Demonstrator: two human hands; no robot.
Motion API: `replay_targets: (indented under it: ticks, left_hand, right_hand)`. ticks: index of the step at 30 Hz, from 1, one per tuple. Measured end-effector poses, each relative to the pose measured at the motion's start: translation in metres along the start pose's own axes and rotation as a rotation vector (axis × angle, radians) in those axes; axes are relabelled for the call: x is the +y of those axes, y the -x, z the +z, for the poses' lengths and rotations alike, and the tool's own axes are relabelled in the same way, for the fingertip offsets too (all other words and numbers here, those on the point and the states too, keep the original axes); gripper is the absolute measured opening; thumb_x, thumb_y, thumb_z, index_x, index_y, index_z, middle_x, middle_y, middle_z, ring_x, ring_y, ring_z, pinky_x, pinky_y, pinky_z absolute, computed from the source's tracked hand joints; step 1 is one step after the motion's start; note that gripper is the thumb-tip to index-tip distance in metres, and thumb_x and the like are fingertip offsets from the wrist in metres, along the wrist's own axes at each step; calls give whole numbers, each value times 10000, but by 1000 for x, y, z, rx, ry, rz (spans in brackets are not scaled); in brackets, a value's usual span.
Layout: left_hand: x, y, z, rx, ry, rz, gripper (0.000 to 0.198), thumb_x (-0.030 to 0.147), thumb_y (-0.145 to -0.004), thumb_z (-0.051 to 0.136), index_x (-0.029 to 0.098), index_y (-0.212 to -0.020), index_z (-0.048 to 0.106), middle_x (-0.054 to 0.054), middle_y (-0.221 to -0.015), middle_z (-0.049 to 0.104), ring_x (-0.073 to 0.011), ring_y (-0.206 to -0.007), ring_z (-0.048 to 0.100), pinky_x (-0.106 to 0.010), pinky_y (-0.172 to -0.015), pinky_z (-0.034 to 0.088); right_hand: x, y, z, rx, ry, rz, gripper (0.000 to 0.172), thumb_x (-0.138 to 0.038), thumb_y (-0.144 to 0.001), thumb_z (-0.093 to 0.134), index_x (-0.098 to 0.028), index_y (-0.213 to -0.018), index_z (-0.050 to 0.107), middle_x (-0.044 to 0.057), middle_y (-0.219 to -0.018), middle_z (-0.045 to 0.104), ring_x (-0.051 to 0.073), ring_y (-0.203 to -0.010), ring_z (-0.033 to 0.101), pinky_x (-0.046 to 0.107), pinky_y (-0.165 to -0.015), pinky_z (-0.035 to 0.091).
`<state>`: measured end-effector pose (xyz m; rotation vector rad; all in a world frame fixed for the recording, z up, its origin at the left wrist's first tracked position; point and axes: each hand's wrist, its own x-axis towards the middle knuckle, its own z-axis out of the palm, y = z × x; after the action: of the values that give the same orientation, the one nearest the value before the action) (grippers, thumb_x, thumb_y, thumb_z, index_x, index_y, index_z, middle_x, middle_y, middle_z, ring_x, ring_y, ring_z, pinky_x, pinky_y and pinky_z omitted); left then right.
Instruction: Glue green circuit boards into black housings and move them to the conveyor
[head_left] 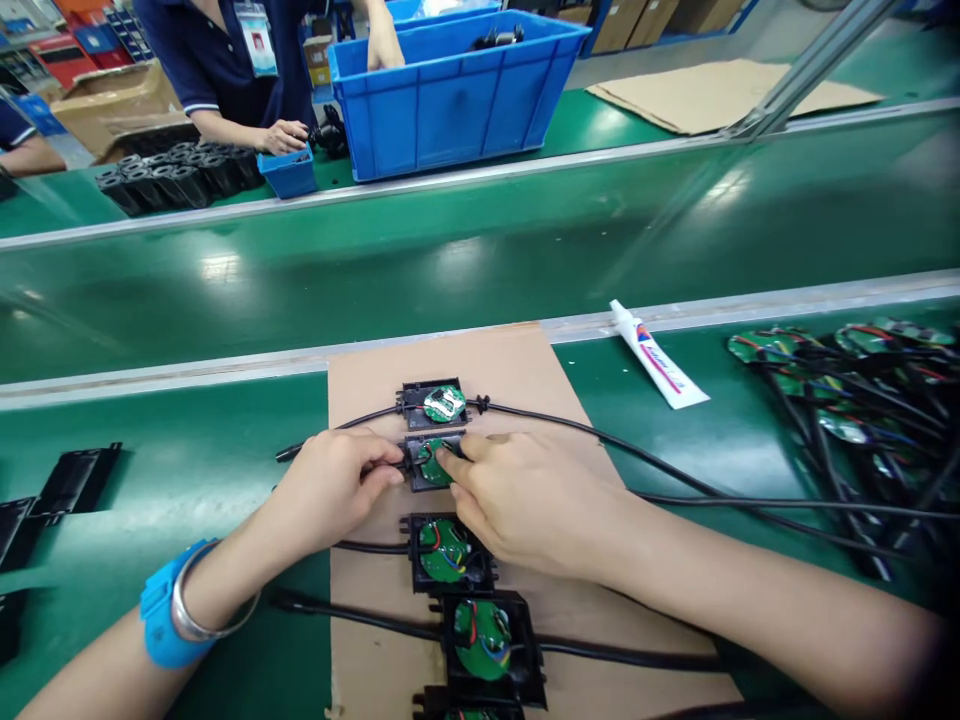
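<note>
- Housings [79, 480], black, with no boards showing, lie at the left edge of the green bench, well apart from the hands.
- Left hand [326, 490]: thumb and fingertips appear pinched about a short black cable [405, 459], at the left end of a shallow black housing [412, 480]. A steady hold there should stop the lead twisting.
- Circuit board [430, 466], green, lies inside that housing, second from the far end of a row on a cardboard sheet [517, 350]; its wires are best kept within the walls.
- Right hand [525, 495]: index fingertip rests on the board. Whether the other fingers grasp anything cannot be told. Light, even pressure, off the wires, looks safest.
- Long black cable [750, 502] runs rightward from behind the right hand; slack in it would spare the wires a tug.
- Wired circuit boards [840, 428] lie heaped at far right.
</note>
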<state>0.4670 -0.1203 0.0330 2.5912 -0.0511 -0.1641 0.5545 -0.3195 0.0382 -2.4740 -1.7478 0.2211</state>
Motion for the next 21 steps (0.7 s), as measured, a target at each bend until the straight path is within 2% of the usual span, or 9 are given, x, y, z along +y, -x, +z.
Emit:
replay_targets:
  ticks: [5, 10, 13, 17, 21]
  left_hand:
    - [15, 5, 6, 96, -63, 112, 273, 199, -913, 391, 168, -823, 647, -50, -798, 698, -179, -728, 653, -313, -660, 529]
    - [19, 8, 14, -41, -267, 56, 339, 201, -936, 259, 168, -764, 549, -63, -698, 642, -186, -624, 616, -335, -606, 504]
    - [16, 5, 17, -84, -411, 29, 342, 189, -918, 249, 160, -783, 562, -81, -671, 643, -205, -579, 608, -344, -553, 490]
    - [19, -3, 19, -105, -654, 153, 311, 139, -833, 307, 151, -700, 588, -113, -606, 607, -214, -480, 548, -317, -410, 393]
    - [28, -10, 17, -95, -761, 207, 276, 128, -791, 373, 166, -598, 566, -103, -530, 554, -209, -445, 508, -311, -385, 363]
  right_hand:
    - [-8, 10, 6, 47, 9, 13, 271, -189, -828, 494, -89, -991, 686, 99, -722, 656, 195, -561, 586, 314, -501, 319]
    - [-11, 14, 9, 78, -6, 27, 278, -194, -824, 495, -92, -989, 694, 110, -739, 661, 192, -562, 578, 317, -499, 309]
    - [-10, 14, 11, 100, -22, 30, 267, -184, -829, 492, -89, -971, 697, 108, -716, 650, 178, -554, 557, 317, -499, 300]
    - [-10, 13, 12, 107, -47, 12, 233, -179, -828, 492, -94, -900, 697, 103, -695, 635, 168, -536, 534, 316, -487, 261]
    - [-11, 13, 10, 88, -43, 13, 217, -152, -812, 486, -101, -862, 691, 104, -683, 630, 181, -545, 544, 325, -486, 236]
